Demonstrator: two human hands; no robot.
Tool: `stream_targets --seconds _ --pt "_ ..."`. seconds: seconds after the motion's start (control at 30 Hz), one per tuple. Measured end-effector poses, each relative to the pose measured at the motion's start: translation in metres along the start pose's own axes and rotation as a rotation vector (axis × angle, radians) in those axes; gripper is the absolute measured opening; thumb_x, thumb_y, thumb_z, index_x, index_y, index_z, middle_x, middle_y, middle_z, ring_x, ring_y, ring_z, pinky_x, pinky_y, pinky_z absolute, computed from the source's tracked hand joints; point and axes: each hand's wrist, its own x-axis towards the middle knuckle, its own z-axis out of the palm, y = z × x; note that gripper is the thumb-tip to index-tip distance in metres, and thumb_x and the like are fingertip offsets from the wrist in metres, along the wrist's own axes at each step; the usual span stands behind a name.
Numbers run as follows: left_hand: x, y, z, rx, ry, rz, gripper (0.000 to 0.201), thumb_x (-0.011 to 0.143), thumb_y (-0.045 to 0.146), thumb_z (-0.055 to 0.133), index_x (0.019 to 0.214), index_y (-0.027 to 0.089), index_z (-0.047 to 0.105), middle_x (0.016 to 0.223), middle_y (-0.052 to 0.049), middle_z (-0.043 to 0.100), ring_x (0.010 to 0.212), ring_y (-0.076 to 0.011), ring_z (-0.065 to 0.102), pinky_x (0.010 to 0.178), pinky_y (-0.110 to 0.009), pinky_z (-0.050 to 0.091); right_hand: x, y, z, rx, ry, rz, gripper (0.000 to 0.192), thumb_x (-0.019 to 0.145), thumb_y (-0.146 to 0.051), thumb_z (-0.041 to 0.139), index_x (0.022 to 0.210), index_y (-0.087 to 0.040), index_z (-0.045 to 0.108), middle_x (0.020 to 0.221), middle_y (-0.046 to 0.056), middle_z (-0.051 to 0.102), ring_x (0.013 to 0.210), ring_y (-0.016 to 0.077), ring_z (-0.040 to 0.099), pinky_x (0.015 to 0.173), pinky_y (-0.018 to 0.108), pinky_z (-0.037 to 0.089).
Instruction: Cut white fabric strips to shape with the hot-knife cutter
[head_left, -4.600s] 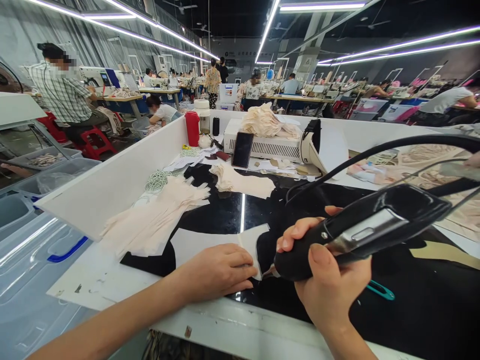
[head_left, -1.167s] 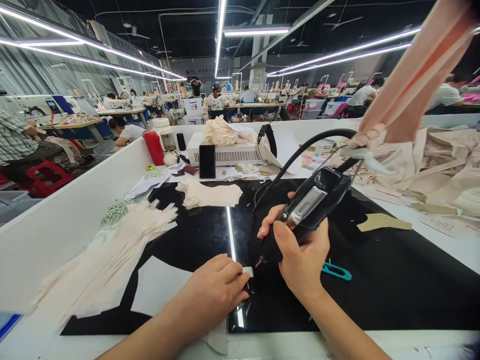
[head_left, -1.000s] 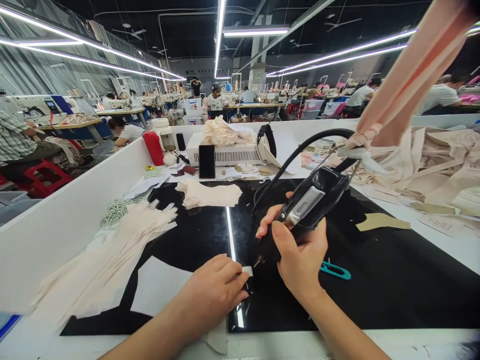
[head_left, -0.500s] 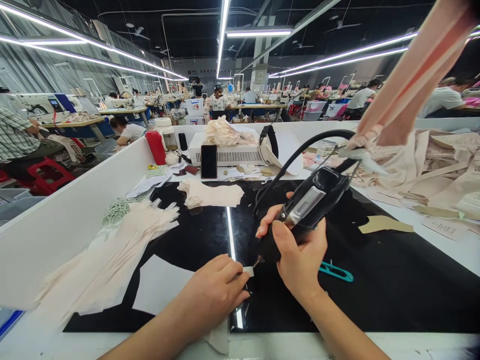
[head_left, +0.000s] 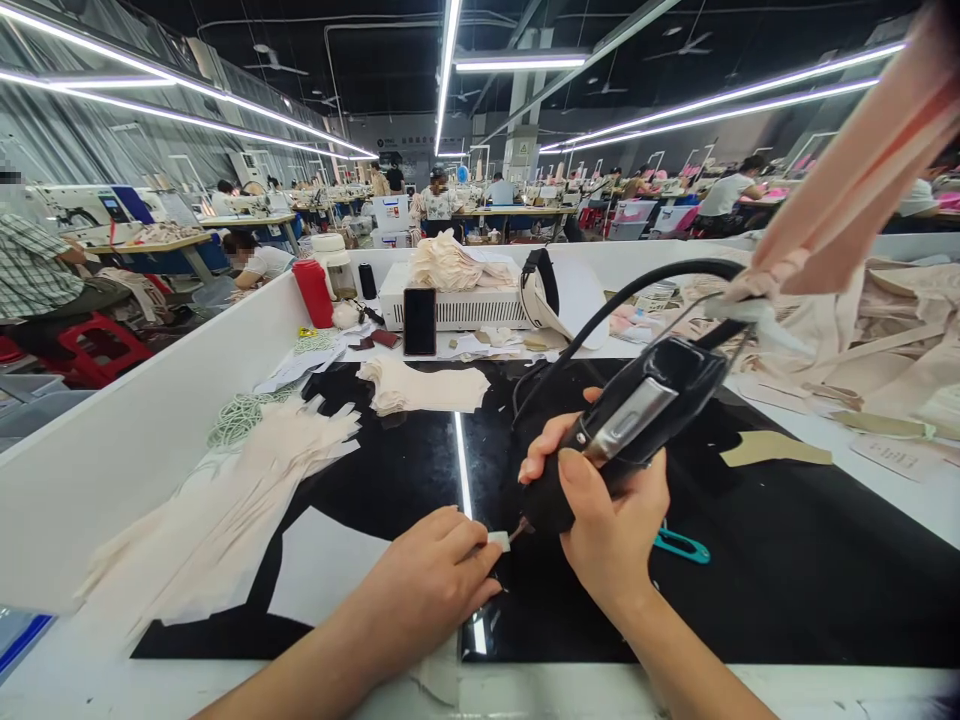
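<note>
My right hand is wrapped round a black corded hand tool with a silver plate on its side. The tool slants down to the left, and its thin metal tip is at or very close to the edge of a small white piece. My left hand pinches that piece against the shiny black mat; most of it is hidden under the fingers. A pink fabric strip is tied to the tool's upper end. Beside my right hand lie teal thread snips.
Stacked cream fabric pieces and a white sheet lie left. Behind are another fabric stack, a phone and a white vented box. A fabric heap and beige pattern piece are right. People sew beyond.
My right hand and the tool have shifted a little to the right, and the tool leans slightly lower. My left hand has stayed almost still on the white piece.
</note>
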Motion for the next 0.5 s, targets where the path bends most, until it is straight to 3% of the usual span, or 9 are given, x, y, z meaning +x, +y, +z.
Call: stream_targets --seconds 0.5 --pt "-0.003 0.002 -0.012 -0.043 -0.07 -0.045 0.018 0.103 0.023 0.065 0.118 0.014 0.066 0.104 -0.008 0.066 0.095 -0.0247 0.066 0.089 -0.042 0.063 -0.005 -0.002 -0.004 0.007 -0.022 0.005 0.033 0.088 -0.018 0.077 0.113 -0.031 0.059 0.084 -0.006 0.072 0.06 0.0117 0.066 0.057 0.027 0.058"
